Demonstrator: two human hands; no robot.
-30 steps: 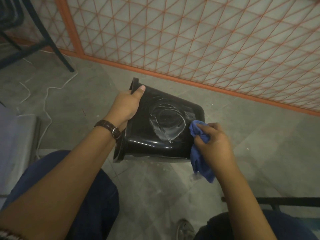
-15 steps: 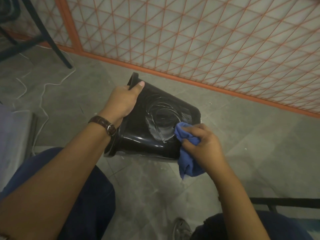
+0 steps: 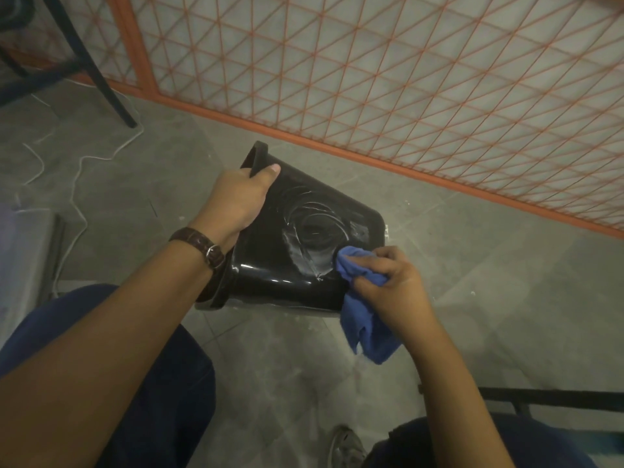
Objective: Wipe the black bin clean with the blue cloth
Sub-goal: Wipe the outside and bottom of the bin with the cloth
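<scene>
An orange wire fence [image 3: 371,79] stands along the far edge of the grey tiled floor [image 3: 472,265]. Toward the far left corner a thin white cord [image 3: 77,184] lies in loops near a dark slanted leg [image 3: 98,72]. A shoe [image 3: 346,447] shows at the near edge.

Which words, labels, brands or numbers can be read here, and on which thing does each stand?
None can be read. The black bin shows only whitish smears and a pale rectangular patch, too blurred to show any writing. The blue cloth and the watch strap bear no text.
</scene>
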